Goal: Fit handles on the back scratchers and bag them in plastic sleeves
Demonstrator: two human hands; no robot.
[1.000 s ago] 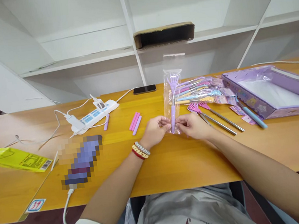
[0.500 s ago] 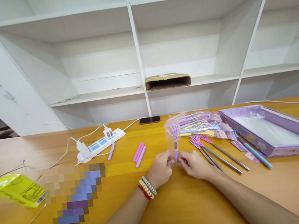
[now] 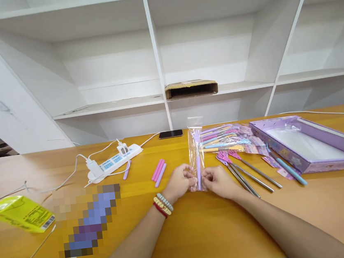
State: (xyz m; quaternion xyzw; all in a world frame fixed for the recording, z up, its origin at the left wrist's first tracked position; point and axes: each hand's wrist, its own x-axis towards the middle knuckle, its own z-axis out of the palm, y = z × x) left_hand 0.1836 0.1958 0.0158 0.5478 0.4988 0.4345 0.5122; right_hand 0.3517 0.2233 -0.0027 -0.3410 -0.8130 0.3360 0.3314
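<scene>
A clear plastic bag (image 3: 195, 122) with a purple hand-shaped scratcher (image 3: 198, 167) inside stands upright between my hands. My left hand (image 3: 181, 182) pinches the bag's lower left edge, and my right hand (image 3: 218, 181) pinches its lower right edge. Right of the bag lie loose metal rods with pink claw heads (image 3: 248, 174). Behind them is a pile of bagged scratchers (image 3: 226, 139) in several colours. Pink and purple handle tubes (image 3: 159, 172) rest left of my left hand. A blue-handled scratcher (image 3: 291, 171) lies on small cards beside the purple box.
An open purple box (image 3: 309, 165) is at the right. A black phone (image 3: 170, 134) lies by the shelf. At the left are a white power strip (image 3: 115, 163) with cables, a yellow carton (image 3: 22, 214) and a blurred-out object (image 3: 91, 221). A cardboard box (image 3: 191, 89) sits on the shelf.
The bag now stands straighter and flatter, with the scratcher lower and fully visible inside it. Both hands keep their pinch near its bottom. The view has shifted slightly.
</scene>
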